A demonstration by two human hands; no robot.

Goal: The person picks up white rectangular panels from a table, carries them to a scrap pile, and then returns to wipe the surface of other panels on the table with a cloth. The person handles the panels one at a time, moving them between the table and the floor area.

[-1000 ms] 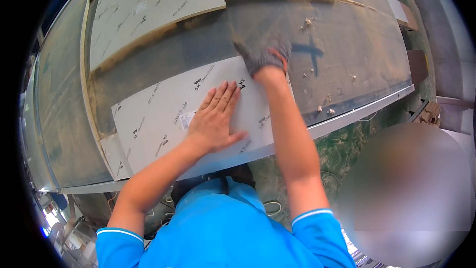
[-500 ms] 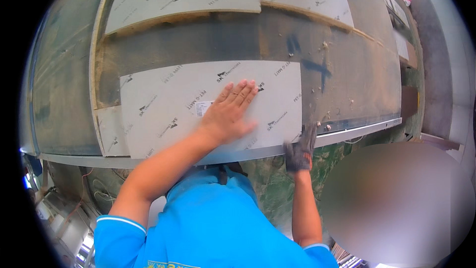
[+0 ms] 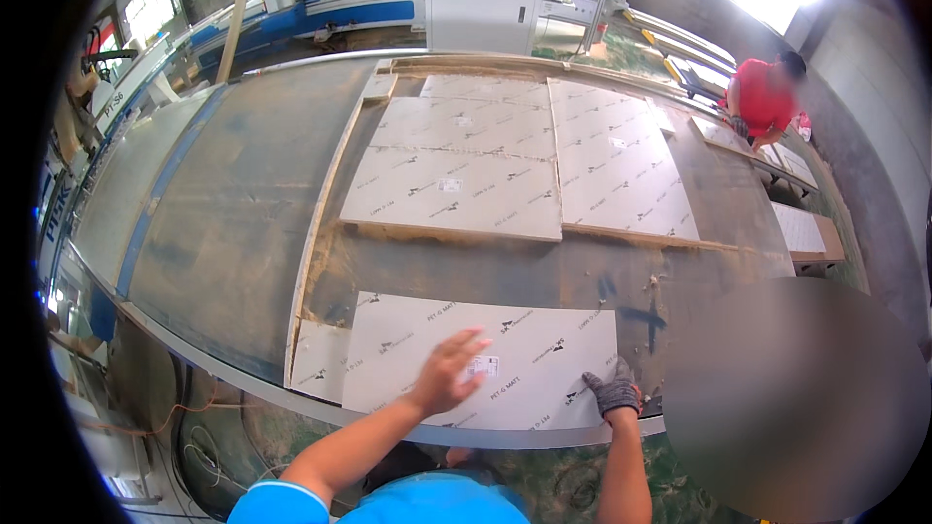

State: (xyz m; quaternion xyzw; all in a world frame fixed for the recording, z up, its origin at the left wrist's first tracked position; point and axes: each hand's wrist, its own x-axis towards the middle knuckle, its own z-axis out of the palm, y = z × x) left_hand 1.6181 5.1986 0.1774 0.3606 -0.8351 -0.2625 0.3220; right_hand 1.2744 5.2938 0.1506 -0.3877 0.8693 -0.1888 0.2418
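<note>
A pale grey-white rectangular panel [image 3: 544, 374] with repeated dark print lies flat at the near edge of the worktable. My bare left hand [image 3: 449, 372] is over its middle, beside a small white label [image 3: 482, 366]. Its fingers are extended and slightly blurred, and I cannot tell whether they touch the surface. At the panel's right edge is my right hand [image 3: 615, 391] in a dark grey knit glove. The thumb lies on the top face, and the other fingers are at the edge, partly hidden.
Larger printed panels [image 3: 456, 175] lie farther back on the dusty table [image 3: 233, 223]. A narrow offcut [image 3: 320, 359] sits left of my panel, beside a long wooden strip [image 3: 320, 223]. A person in red [image 3: 762, 97] works at the far right. A white cabinet [image 3: 485, 0] stands behind.
The view has tilted up, showing the far room. My right hand has moved from the panel's near right corner onto its right edge. My left hand is now just left of the label.
</note>
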